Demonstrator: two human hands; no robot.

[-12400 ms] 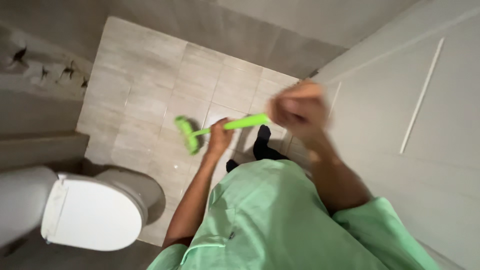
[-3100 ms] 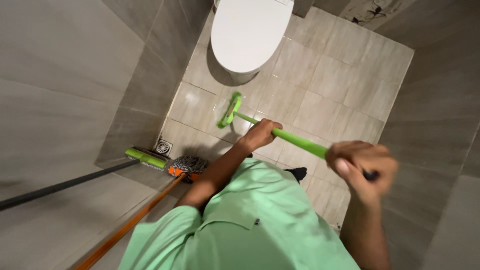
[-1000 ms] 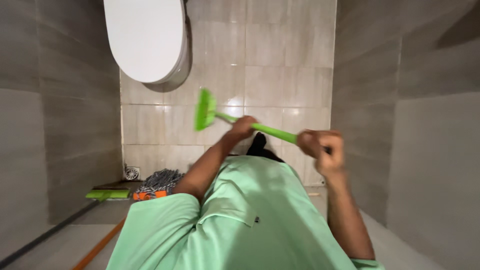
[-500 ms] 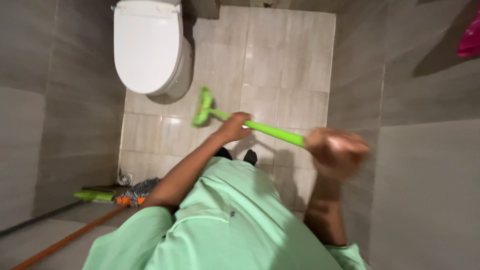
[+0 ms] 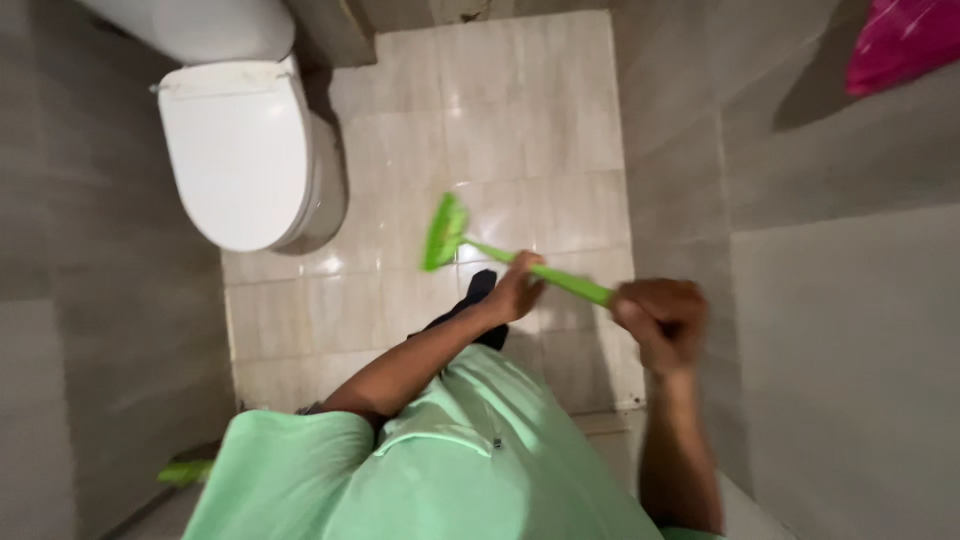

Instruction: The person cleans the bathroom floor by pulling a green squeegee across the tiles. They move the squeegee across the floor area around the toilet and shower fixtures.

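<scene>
I hold a bright green long-handled floor brush [image 5: 445, 232] with both hands. My left hand [image 5: 517, 288] grips the green handle partway down. Higher on the handle, my right hand [image 5: 662, 318] is closed around its upper end. The brush head rests on the wet beige floor tiles [image 5: 530, 110], just right of the white toilet [image 5: 238, 150], whose lid is closed. My green shirt fills the bottom of the view, and my dark-socked foot [image 5: 478, 290] shows under my left hand.
Grey tiled walls close in on the left and right. A pink object [image 5: 900, 40] hangs at the top right. Another green tool head [image 5: 185, 470] lies at the lower left, mostly hidden by my shirt.
The brush head has moved right and toward me, away from the toilet base. My view has tilted, so the toilet sits further left and lower, and the mop and orange handle have dropped out of sight.
</scene>
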